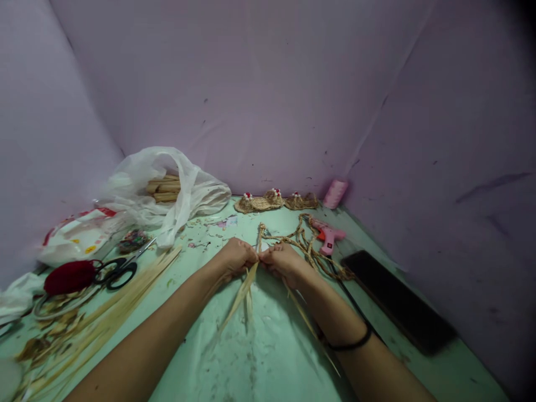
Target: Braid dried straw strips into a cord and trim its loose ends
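Note:
My left hand [239, 257] and my right hand [282, 261] meet at the middle of the table, both closed in a pinch. Between them they grip dry plant-fibre strips [242, 293], whose loose ends fan down toward me, with one long end passing under my right wrist. Beyond my fingers the strips join a braided fibre cord [260, 231]. The cord runs to the right and lies in loose loops [307, 245]. My fingertips hide the spot where the strips cross.
Fibre strips [138, 282], black scissors [121, 271] and dark red yarn [70, 277] lie left. A plastic bag [188, 173] holds rolled fibre. Woven slippers [262, 204] and pink thread [335, 194] stand by the wall. Right are a pink glue gun [329, 234] and a dark flat object [397, 298].

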The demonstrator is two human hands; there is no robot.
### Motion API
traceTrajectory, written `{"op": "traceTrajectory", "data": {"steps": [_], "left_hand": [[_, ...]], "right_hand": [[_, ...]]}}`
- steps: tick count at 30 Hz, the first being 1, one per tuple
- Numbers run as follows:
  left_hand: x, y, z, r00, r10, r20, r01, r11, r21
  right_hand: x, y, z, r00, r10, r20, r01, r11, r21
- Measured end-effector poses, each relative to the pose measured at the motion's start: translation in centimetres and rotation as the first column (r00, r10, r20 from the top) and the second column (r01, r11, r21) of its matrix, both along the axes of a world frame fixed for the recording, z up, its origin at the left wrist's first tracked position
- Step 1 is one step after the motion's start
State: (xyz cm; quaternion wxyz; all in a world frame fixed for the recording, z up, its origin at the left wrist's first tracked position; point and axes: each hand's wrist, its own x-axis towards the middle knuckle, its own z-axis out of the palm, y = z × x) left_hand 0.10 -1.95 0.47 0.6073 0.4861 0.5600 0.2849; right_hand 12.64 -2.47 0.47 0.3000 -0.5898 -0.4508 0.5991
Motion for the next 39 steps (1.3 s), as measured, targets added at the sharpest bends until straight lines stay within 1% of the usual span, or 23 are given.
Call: {"op": "traceTrajectory", "data": {"steps": [3, 6, 9, 11, 13, 14, 15, 17, 18, 19, 20, 21, 22, 23, 24, 25, 26, 27, 29, 32, 36, 37, 39], "left_hand": [[-0.6, 0.2, 0.3, 0.979, -0.064, -0.194, 0.082, 0.993, 0.083], [-0.9, 0.1, 1.2, 0.896, -0.095, -0.433, 0.161, 0.980, 0.119], [0.2, -1.2, 2.1, 0.777, -0.061, -0.627, 0.218, 0.960, 0.177], [1.5, -2.6, 2.4, 0.674, 0.002, -0.739, 0.267, 0.932, 0.246], [2.6, -3.8, 2.4, 0.579, 0.084, -0.811, 0.316, 0.894, 0.318], [2.9, -4.1, 2.4, 0.553, 0.107, -0.826, 0.343, 0.874, 0.343], [3.0, -4.3, 2.4, 0.548, 0.103, -0.830, 0.370, 0.860, 0.350], [2.4, -3.9, 2.7, 0.599, 0.049, -0.799, 0.389, 0.855, 0.344], [1.9, -3.4, 3.0, 0.650, 0.030, -0.759, 0.363, 0.866, 0.345], [1.4, -2.8, 3.2, 0.711, 0.046, -0.702, 0.295, 0.886, 0.357], [0.8, -2.2, 3.4, 0.769, 0.107, -0.630, 0.180, 0.909, 0.375], [0.3, -1.6, 3.5, 0.828, 0.150, -0.541, 0.057, 0.937, 0.346], [0.0, -1.1, 3.4, 0.885, 0.145, -0.442, -0.029, 0.966, 0.257], [-0.2, -0.7, 3.2, 0.936, 0.117, -0.332, -0.075, 0.988, 0.136], [-0.2, -0.4, 2.8, 0.974, 0.069, -0.217, -0.071, 0.997, 0.000], [-0.2, -0.2, 2.3, 0.993, 0.021, -0.114, -0.034, 0.993, -0.117], [-0.1, -0.1, 1.9, 0.999, -0.015, -0.037, 0.007, 0.980, -0.197], [0.0, 0.1, 1.4, 0.999, -0.033, 0.008, 0.034, 0.969, -0.245], [0.1, 0.2, 0.6, 0.999, -0.035, 0.015, 0.038, 0.962, -0.269], [0.2, 0.3, 0.1, 0.999, -0.013, -0.040, 0.004, 0.975, -0.221], [0.4, -0.1, 0.3, 0.992, 0.001, -0.129, -0.014, 0.995, -0.100], [0.5, -0.3, 0.4, 0.989, 0.007, -0.150, -0.017, 0.998, -0.063], [0.8, -0.5, 0.4, 0.985, 0.036, -0.169, -0.036, 0.999, 0.006]], "right_hand": [[0.1, 0.2, -0.4, 0.999, -0.020, 0.027, 0.019, 0.999, 0.029], [-0.1, 0.1, -0.5, 0.999, -0.041, 0.018, 0.040, 0.999, 0.036], [-0.3, -0.2, -0.5, 0.997, -0.074, -0.021, 0.075, 0.997, 0.025], [-0.4, -0.3, -0.5, 0.994, -0.094, -0.062, 0.095, 0.995, 0.013], [-0.3, -0.4, -0.4, 0.989, -0.104, -0.105, 0.104, 0.995, -0.006], [-0.3, -0.4, -0.4, 0.987, -0.103, -0.124, 0.102, 0.995, -0.017], [-0.3, -0.4, -0.3, 0.985, -0.099, -0.142, 0.096, 0.995, -0.027], [-0.1, -0.4, 0.0, 0.982, -0.076, -0.174, 0.070, 0.997, -0.039], [0.0, -0.4, 0.1, 0.980, -0.060, -0.188, 0.053, 0.998, -0.043], [0.2, -0.3, 0.2, 0.979, -0.043, -0.198, 0.035, 0.998, -0.045], [0.3, -0.3, 0.3, 0.978, -0.024, -0.205, 0.015, 0.999, -0.047], [0.5, -0.2, 0.3, 0.978, -0.005, -0.209, -0.005, 0.999, -0.048], [0.7, -0.2, 0.3, 0.977, 0.016, -0.211, -0.026, 0.999, -0.046], [0.8, -0.1, 0.3, 0.977, 0.035, -0.210, -0.044, 0.998, -0.040], [0.9, -0.1, 0.2, 0.977, 0.055, -0.208, -0.062, 0.998, -0.031], [1.0, -0.1, 0.2, 0.977, 0.073, -0.202, -0.078, 0.997, -0.020], [1.1, -0.1, 0.1, 0.977, 0.091, -0.192, -0.094, 0.996, -0.007], [1.2, -0.1, 0.0, 0.978, 0.108, -0.179, -0.108, 0.994, 0.008], [1.2, 0.0, -0.2, 0.981, 0.137, -0.140, -0.132, 0.990, 0.047], [1.3, 0.3, -0.7, 0.985, 0.160, -0.065, -0.150, 0.980, 0.134], [1.3, 0.7, -1.3, 0.988, 0.152, 0.041, -0.157, 0.961, 0.229], [1.3, 0.7, -1.3, 0.985, 0.145, 0.090, -0.164, 0.952, 0.259], [1.3, 0.5, -1.1, 0.956, 0.129, 0.265, -0.218, 0.915, 0.340]]}}
